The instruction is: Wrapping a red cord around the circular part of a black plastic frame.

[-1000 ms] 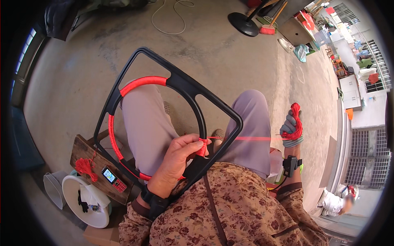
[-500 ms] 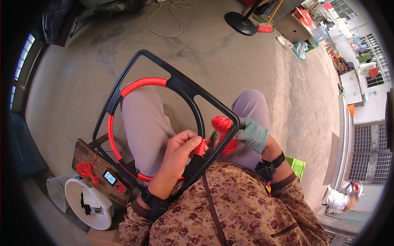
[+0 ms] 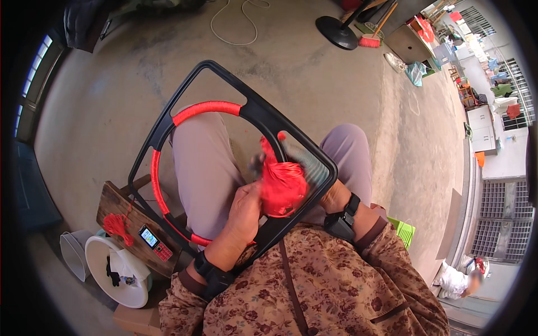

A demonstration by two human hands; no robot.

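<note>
A black frame [image 3: 216, 68] with an inner ring lies tilted over my lap. Red cord [image 3: 207, 108] is wound tightly round several stretches of the ring. My bare left hand [image 3: 245, 208] is closed at the ring's near right side, its fingertips hidden behind a bundle of red cord [image 3: 284, 189]. My right hand [image 3: 308, 162], in a grey-green knitted glove, grips this bundle at the ring's right side, inside the frame's corner. Motion smears the glove and part of the bundle, and the frame's bar crosses in front of the glove.
At my left a wooden stool [image 3: 112, 203] bears a loose red cord hank [image 3: 116, 225] and a mobile phone [image 3: 155, 242]. Next to it stand a white basin [image 3: 93, 269] and a grey bucket [image 3: 73, 255]. A green basket [image 3: 404, 232] is at my right; a broom [image 3: 370, 41] stands farther off.
My right hand has moved left with the red cord bundle, from outside the frame's right bar to the ring. The left hand stays by the ring; the frame has shifted slightly.
</note>
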